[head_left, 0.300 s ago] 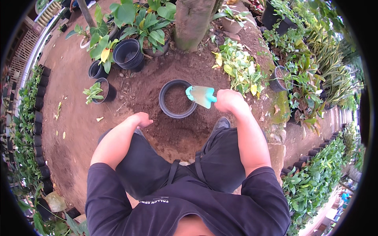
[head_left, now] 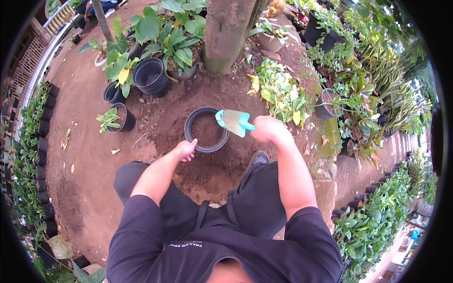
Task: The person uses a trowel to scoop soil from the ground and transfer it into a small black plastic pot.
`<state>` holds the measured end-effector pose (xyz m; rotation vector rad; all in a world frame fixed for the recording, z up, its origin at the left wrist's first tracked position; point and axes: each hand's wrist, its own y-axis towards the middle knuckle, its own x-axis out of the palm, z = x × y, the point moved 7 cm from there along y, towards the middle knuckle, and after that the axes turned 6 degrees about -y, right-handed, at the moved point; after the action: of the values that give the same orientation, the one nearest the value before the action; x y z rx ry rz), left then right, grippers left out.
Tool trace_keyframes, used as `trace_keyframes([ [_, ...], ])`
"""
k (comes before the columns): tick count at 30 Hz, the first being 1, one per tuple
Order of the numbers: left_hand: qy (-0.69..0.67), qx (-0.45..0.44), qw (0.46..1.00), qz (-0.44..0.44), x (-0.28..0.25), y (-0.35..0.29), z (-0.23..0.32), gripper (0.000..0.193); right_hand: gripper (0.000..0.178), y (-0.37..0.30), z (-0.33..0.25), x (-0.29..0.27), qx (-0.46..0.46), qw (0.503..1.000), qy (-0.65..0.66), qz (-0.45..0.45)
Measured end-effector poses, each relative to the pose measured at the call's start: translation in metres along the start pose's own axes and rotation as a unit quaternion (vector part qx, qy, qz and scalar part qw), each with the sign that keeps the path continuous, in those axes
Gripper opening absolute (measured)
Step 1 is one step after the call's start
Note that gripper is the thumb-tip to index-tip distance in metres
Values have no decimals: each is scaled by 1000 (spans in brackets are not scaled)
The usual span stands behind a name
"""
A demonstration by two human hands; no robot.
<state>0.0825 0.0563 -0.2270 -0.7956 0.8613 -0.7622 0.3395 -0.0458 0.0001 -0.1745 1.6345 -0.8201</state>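
A round black plastic pot (head_left: 187, 121) stands on the dark soil between my feet, with brown soil inside it. At its near left rim is my left hand (head_left: 185, 150), thumb on the edge and fingers curled against the outside. My right hand (head_left: 268, 129) is closed around the handle of a hand trowel (head_left: 234, 121) with a turquoise edge and neck. The trowel's blade reaches over the pot's right rim, its tip above the soil. Little or no soil lies on the blade.
Stacked black pots (head_left: 150, 78) and a small potted plant (head_left: 124, 118) stand at the left. Beyond rises a tree trunk (head_left: 226, 35). Leafy cuttings (head_left: 281, 96) lie at the right, near a mossy stone edge (head_left: 329, 137). Plant rows line both sides; a person (head_left: 101, 5) is far left.
My left hand has moved right, from beside the pot onto its rim. The trowel stays over the pot's right side in my right hand. The whole view has shifted slightly.
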Motion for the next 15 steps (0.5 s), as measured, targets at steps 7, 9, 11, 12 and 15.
trace_keyframes([
  [7,-32,86,967,239,-7,21,8,48,31,0,14,-5,10,1000,18,10],
  [9,-15,112,964,241,-8,-11,49,48,31,2,29,-3,27,999,32,18],
  [11,-18,33,982,185,-11,-7,30,47,31,6,26,-5,20,999,45,16],
  [12,-20,-6,988,155,-10,-6,22,47,30,7,25,-6,18,998,51,15],
  [15,63,64,969,230,-7,-28,52,46,29,9,28,-8,17,997,69,29],
])
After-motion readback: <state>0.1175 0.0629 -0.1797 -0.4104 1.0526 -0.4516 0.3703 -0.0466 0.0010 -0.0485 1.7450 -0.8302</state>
